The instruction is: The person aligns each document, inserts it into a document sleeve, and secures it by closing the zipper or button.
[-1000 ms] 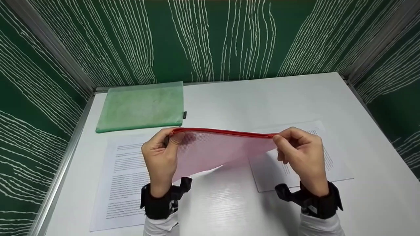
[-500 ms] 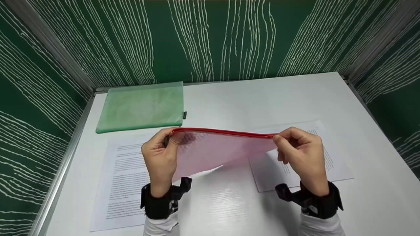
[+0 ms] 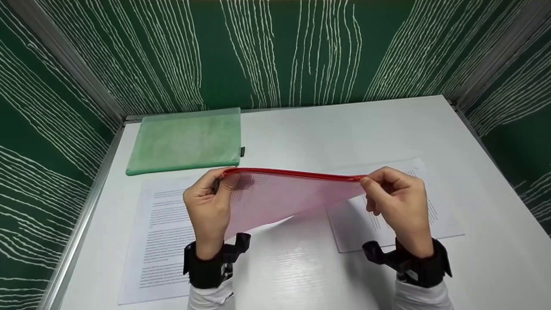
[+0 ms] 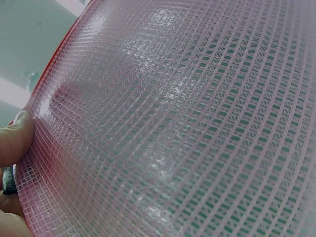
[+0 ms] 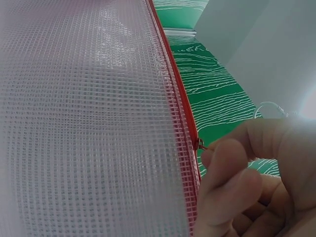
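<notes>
The pink bag (image 3: 292,198) is up over the surface (image 3: 297,275), nearer the person than the green bag (image 3: 189,140) and mostly to its right, with its red zip (image 3: 292,173) on top. The left grip (image 3: 210,209) pinches one zip end close to the green bag, and the right grip (image 3: 399,202), well off to the green bag's right, pinches the little pull (image 5: 199,143). To work the zip well, I think it should be tight and straight, with the pull sliding along, not up, so the soft bag won't bunch or snag.
</notes>
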Demonstrator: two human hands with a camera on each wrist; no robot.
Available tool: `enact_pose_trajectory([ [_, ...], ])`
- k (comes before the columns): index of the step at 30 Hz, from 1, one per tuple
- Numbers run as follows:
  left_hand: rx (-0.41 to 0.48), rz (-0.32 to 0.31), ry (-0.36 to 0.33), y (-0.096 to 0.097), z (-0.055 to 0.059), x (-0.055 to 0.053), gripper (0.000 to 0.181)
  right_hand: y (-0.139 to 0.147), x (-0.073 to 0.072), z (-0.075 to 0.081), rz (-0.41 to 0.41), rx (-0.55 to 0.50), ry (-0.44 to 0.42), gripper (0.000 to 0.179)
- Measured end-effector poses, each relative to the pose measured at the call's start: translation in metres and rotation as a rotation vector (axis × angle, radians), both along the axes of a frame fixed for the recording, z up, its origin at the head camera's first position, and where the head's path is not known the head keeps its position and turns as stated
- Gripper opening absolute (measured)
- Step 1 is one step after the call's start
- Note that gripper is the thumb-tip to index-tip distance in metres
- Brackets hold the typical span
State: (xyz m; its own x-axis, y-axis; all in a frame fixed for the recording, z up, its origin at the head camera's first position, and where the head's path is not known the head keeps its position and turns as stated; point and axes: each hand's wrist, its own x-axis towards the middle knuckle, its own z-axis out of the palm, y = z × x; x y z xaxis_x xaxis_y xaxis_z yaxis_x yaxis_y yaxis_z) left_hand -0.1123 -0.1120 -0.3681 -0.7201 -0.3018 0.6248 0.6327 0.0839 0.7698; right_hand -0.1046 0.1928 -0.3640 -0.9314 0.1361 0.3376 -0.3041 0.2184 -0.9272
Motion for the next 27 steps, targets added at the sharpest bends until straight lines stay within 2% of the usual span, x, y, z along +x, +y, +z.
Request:
enact_pose_trajectory([
  [27, 0.014, 0.045, -0.017, -0.0055, 0.0028, 0.0018, 0.008, 0.0070, -0.0012, 0.0025, -0.046, -0.009, -0.017, 0.019],
])
